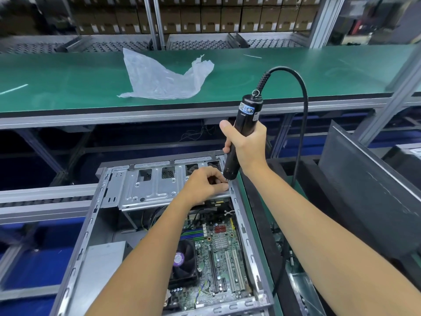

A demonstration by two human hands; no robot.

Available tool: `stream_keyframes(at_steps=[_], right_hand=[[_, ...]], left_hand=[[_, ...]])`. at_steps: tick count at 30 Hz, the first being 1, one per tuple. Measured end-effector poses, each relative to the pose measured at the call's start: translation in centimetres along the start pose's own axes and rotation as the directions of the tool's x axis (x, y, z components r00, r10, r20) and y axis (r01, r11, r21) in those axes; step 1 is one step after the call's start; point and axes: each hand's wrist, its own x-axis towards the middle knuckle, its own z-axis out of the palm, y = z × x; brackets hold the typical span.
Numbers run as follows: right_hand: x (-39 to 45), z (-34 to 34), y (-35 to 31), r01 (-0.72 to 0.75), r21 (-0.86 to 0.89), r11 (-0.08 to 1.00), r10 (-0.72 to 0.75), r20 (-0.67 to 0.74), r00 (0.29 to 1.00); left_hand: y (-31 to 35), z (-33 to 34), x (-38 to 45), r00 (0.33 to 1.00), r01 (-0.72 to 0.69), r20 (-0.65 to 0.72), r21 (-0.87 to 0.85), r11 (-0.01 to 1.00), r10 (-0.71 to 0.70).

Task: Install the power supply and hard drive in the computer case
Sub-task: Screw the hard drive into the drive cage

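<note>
Crumpled clear plastic bag (164, 76) on green bench (296, 71), stacked cardboard boxes (205, 17) behind

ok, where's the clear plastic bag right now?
The crumpled clear plastic bag lies on the green conveyor belt, upper centre-left of the head view, beyond the open computer case.

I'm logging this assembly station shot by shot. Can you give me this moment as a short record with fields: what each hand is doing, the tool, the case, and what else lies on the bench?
right hand: grips the electric screwdriver, held upright, tip down at the case's far right corner
left hand: fingers pinched at the screwdriver tip, on the drive cage; whether a screw is held cannot be told
computer case: open, motherboard and CPU fan visible
green shelf: crumpled plastic bag
</note>
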Motion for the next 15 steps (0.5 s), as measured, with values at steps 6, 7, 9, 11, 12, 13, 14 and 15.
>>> stream_keyframes(at_steps=[6, 7, 9, 11, 12, 13, 14, 15], right_hand=[[0.6, -0.3, -0.1, -0.222, 0.239, 0.945, 0.191, 0.147, 0.971], [0.8, -0.4, 0.0, -0.256, 0.256, 0.932, 0.220, 0.163, 0.962], [0.9, -0.6, 0.3, -0.276, 0.280, 0.920, 0.233, 0.179, 0.956], [1.0, -0.8, 0.4, -0.269, 0.335, 0.903, 0.222, 0.172, 0.960], [1.1, -0.9, 0.3, -0.257, 0.360, 0.897, 0.211, 0.163, 0.964], [1.1, -1.1, 0.2, -0.239, 0.358, 0.903, 0.196, 0.153, 0.969], [1.2, -1.2, 0.0, -0.217, 0.330, 0.919, 0.178, 0.144, 0.973], [1.2, -1.3, 0.0, -0.192, 0.292, 0.937, 0.157, 0.139, 0.978]], left_hand=[[-0.2, 0.5, 0.2, 0.999, -0.038, -0.015, 0.144, 0.989, 0.041], [-0.3, 0.5, 0.2, 0.998, -0.048, -0.023, 0.159, 0.986, 0.052], [-0.5, 0.6, 0.3, 0.996, -0.078, -0.037, 0.189, 0.979, 0.086], [-0.5, 0.7, 0.4, 0.994, -0.094, -0.031, 0.240, 0.966, 0.104], [-0.5, 0.7, 0.4, 0.994, -0.098, -0.025, 0.259, 0.961, 0.108], [-0.6, 0.7, 0.4, 0.994, -0.099, -0.022, 0.269, 0.958, 0.109], [-0.6, 0.8, 0.4, 0.994, -0.099, -0.022, 0.270, 0.958, 0.109], [-0.6, 0.8, 0.4, 0.994, -0.099, -0.021, 0.267, 0.959, 0.109]])
